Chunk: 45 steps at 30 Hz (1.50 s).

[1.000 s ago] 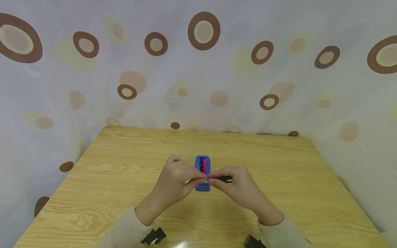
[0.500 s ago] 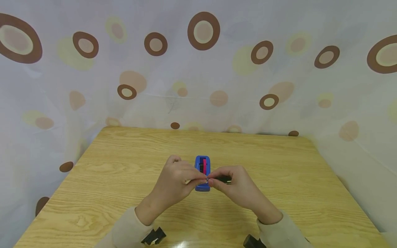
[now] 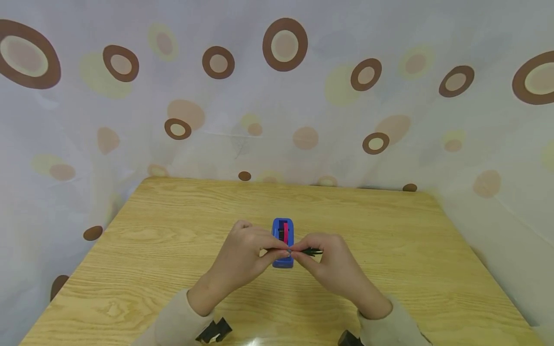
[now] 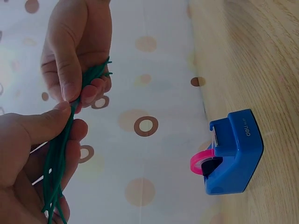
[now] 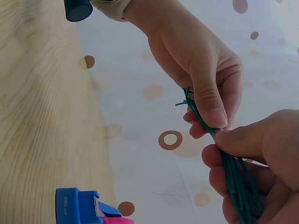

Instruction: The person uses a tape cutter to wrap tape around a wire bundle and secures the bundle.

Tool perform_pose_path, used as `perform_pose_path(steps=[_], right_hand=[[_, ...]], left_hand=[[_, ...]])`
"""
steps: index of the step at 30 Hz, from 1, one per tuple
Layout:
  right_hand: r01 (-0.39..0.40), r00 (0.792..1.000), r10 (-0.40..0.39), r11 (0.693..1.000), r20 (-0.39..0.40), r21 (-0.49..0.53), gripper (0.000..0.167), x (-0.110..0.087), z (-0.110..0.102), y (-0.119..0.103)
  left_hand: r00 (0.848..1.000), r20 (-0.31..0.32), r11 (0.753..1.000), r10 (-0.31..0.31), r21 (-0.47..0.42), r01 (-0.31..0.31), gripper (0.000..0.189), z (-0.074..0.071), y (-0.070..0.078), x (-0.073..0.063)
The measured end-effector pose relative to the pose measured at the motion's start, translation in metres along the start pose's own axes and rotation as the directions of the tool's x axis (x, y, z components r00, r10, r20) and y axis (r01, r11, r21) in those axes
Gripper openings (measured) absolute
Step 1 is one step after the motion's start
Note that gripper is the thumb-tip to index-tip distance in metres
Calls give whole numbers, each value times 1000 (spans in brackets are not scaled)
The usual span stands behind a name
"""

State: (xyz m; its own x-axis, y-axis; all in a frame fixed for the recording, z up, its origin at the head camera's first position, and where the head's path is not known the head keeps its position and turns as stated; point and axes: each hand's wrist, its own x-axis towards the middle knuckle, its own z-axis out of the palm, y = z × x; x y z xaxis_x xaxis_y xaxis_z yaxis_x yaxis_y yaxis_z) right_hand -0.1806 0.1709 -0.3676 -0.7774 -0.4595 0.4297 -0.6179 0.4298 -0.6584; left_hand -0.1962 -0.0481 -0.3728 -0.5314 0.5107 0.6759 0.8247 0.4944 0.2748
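Note:
A bundle of thin green strands (image 4: 57, 161) is stretched between my two hands, above the table. My left hand (image 3: 244, 247) pinches the bundle near its middle between thumb and index finger. Right beside it, my right hand (image 3: 335, 262) pinches the same bundle, with the thumb tips of both hands meeting there. Loose strand ends poke out past the fingers on either side, as the right wrist view shows. Behind the fingertips stands a blue tape dispenser (image 4: 247, 154) with a pink roll of tape (image 4: 200, 161); in the head view the hands partly cover it.
The wood-grain table (image 3: 182, 206) spreads around the hands. A pale curtain or sheet (image 3: 303, 105) with brown ring patterns rises along its back and sides. Black camera mounts (image 3: 215, 330) sit at both sleeve cuffs.
Both hands keep their pinch at nearly the same place. The right hand has shifted down slightly, and the strand ends by its palm show a little differently.

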Motion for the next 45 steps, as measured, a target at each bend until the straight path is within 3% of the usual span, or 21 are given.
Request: perform_pose_path(steps=[8,15,23,28,34,39,45], right_hand=[[133,988,-139,986,-61,-97,13,0,4,3],[225,963,-254,943,-92,-247,17,0,9,3],[217,963,-247,946,-105,-239,17,0,10,3],[185,973,-208,963,-100,-196,14,0,9,4],[99,992,-107,988,-70,-118,12,0,8,2],[46,999,-47,997,-16,-59,11,2,5,2],[6,1000,-5,999,22,-36,8,2,1,0]], left_hand=[[991,100,995,-92,-29,96,10,-3,1,1],[979,168,991,-119,-48,128,10,-4,1,2],[976,165,989,-145,8,146,10,-4,4,3],[985,143,995,-91,54,84,8,-3,3,3],[996,80,984,39,168,-52,10,-2,1,2],[988,32,954,148,258,-151,10,0,-2,1],[979,9,935,205,293,-199,12,3,-4,0]])
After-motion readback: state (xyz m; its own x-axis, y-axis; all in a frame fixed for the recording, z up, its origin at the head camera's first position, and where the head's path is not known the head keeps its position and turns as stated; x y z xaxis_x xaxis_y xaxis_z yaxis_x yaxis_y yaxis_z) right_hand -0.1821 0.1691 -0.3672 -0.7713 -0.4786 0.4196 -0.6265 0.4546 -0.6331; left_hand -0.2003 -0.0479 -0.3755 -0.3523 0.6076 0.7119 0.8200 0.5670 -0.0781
